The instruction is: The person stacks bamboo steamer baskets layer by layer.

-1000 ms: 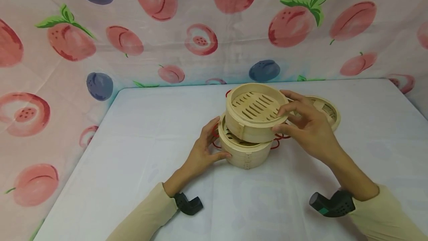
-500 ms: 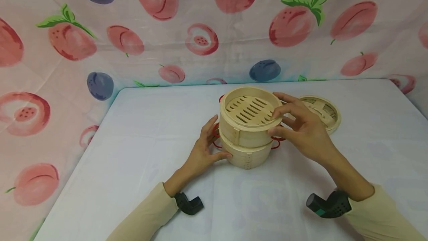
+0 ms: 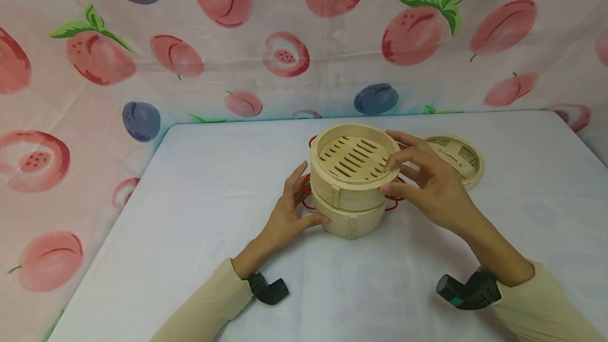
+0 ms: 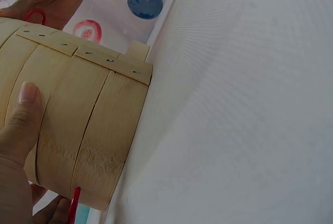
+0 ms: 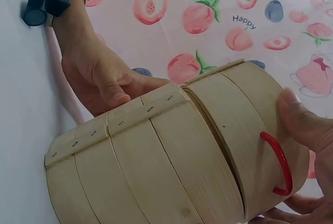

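Two round bamboo steamer baskets with red handles stand stacked in the head view. The upper basket (image 3: 353, 160), its slatted floor showing, sits over the lower basket (image 3: 350, 220); a thin dark gap runs between them in the right wrist view. My right hand (image 3: 429, 186) grips the upper basket's right side, thumb outside and a finger over the rim. At the lower basket's left, my left hand (image 3: 287, 212) holds its wall, the thumb (image 4: 26, 112) in front and the fingers behind, partly hidden. A red handle (image 5: 278, 164) of the upper basket shows beside the right thumb.
A round woven bamboo lid (image 3: 458, 158) lies on the white table (image 3: 214, 173) behind the right hand, which partly covers it. A fruit-printed cloth (image 3: 332, 41) hangs along the back and left side. Dark devices (image 3: 268, 288) are worn on both wrists.
The upper basket, earlier tilted and offset to the right, has moved left and down with the right hand and now sits level over the lower one. The left hand has stayed in place.
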The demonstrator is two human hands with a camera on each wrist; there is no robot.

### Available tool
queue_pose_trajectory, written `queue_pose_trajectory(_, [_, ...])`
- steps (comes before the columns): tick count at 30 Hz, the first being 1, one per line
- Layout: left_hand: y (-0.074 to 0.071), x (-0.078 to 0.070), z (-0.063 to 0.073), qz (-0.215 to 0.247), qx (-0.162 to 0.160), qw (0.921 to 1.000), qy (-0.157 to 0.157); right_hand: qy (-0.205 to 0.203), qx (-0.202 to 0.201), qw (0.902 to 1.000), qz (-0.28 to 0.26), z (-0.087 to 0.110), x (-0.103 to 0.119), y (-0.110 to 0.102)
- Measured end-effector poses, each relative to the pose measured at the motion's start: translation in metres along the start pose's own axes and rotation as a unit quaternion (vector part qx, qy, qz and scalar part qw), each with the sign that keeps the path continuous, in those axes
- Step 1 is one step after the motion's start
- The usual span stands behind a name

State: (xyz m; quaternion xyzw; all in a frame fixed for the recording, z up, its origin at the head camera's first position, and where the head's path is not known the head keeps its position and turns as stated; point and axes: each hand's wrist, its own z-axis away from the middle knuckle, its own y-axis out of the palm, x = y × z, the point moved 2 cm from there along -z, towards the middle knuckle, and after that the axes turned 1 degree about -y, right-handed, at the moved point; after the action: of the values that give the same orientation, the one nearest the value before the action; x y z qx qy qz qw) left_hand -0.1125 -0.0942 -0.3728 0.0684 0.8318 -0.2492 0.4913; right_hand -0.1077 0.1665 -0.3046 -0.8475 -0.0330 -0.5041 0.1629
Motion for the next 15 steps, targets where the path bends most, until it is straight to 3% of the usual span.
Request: queue_pose_trajectory(15, [0.0006, -0.0004, -0.0009, 0.002, 0.000, 1.0000, 0.002, 0.005, 0.047, 0.9941, 0.098, 0.0017, 0.0066, 0.0005])
